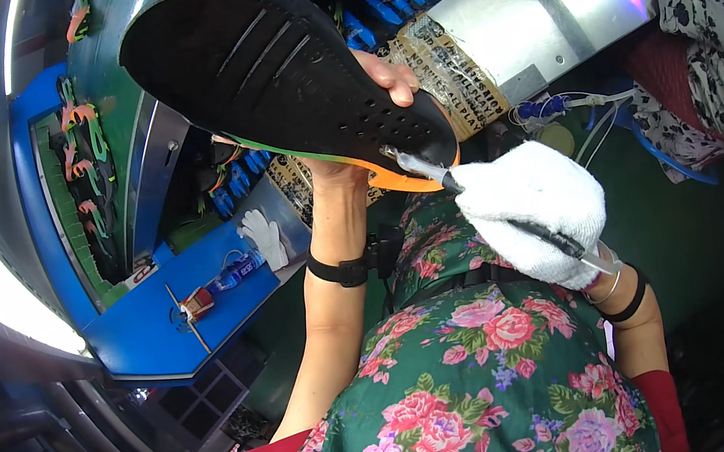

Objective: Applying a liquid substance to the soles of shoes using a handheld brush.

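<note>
A large black shoe sole, with an orange and green edge, is held up tilted in front of me. Several small holes and slots mark its face. My left hand grips it near the narrower, holed end, fingers wrapped over the far edge; the sole hides most of the palm. In a white knit glove, my right hand is closed around a slim tool with a pale, narrow head and a dark handle. The tool's tip is at the sole's holed end, seemingly touching it. Its metal rear end pokes out by my wrist.
At left, a blue bench bears a white glove, a blue-labelled bottle and a reddish-brown container. A metal conveyor edge partly wrapped in printed tape crosses behind the sole. Spotted fabric is at far right.
</note>
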A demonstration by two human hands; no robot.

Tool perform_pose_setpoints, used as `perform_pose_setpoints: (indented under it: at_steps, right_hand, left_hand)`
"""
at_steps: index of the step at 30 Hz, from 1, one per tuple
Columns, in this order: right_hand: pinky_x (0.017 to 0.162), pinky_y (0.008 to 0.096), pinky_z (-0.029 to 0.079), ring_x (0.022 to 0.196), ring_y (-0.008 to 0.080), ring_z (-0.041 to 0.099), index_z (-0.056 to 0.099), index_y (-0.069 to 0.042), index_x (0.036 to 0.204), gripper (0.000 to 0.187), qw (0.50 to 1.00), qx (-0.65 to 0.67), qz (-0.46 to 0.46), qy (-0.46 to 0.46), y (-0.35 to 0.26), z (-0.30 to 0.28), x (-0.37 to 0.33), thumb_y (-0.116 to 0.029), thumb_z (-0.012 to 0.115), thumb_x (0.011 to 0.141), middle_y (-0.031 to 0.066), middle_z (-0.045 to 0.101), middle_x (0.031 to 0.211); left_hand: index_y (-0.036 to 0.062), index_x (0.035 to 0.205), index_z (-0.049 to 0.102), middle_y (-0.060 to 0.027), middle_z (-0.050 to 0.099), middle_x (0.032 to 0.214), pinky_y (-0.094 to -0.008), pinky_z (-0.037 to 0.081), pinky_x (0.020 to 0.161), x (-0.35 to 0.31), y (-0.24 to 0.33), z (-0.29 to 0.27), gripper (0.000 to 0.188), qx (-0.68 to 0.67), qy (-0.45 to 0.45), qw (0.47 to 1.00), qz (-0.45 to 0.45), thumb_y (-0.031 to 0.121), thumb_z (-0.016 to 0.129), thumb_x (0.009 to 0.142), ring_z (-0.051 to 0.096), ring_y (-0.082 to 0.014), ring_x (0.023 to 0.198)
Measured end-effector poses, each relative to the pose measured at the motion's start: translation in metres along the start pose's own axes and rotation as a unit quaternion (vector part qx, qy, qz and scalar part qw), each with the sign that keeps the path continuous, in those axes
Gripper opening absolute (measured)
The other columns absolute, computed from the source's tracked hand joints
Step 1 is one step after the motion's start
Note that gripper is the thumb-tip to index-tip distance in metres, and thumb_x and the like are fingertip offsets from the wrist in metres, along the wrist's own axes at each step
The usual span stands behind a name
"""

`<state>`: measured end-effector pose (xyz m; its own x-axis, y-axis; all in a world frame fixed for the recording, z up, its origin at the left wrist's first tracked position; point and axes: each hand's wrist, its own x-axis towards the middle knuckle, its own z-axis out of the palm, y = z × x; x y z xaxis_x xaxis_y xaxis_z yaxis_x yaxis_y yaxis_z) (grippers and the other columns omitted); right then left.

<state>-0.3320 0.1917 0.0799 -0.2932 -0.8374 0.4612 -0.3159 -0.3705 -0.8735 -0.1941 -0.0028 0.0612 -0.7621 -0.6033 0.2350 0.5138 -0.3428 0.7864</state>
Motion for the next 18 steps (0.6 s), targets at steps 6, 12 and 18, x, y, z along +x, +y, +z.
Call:
perform_pose_setpoints:
  at_steps: [6,12,18]
  right_hand:
    - [0.071,0.0337,0.058,0.082,0.0238,0.072,0.079,-0.008,0.1,0.03,1.0,0.022,-0.007,-0.011,-0.001,-0.006,-0.003,0.001,0.081,0.071,0.0098,0.077,0.099]
    - [0.074,0.0334,0.058,0.087,0.0232,0.073,0.079,-0.013,0.105,0.033,0.997,0.016,-0.056,-0.047,0.0,-0.003,-0.013,-0.002,0.081,0.074,0.008,0.077,0.105]
    - [0.085,0.0363,0.058,0.102,0.0236,0.071,0.075,-0.015,0.119,0.037,0.987,-0.011,-0.098,-0.129,-0.003,-0.001,-0.013,-0.011,0.075,0.082,0.0075,0.074,0.121]
  left_hand:
    - [-0.0019,0.102,0.066,-0.0141,0.069,0.086,-0.0424,0.049,0.087,-0.001,0.0,0.002,0.074,-0.001,-0.006,1.0,0.012,0.07,0.058,0.089,0.067,-0.0247,0.08]
    - [-0.0053,0.109,0.066,-0.0128,0.067,0.095,-0.0421,0.052,0.094,0.006,0.001,0.001,0.05,-0.036,-0.048,0.998,-0.014,0.042,0.071,0.093,0.067,-0.0233,0.087]
    - [-0.0041,0.107,0.063,-0.0169,0.068,0.09,-0.0416,0.051,0.087,0.001,-0.003,0.004,0.102,-0.065,-0.018,0.997,-0.046,0.092,0.043,0.081,0.064,-0.029,0.089]
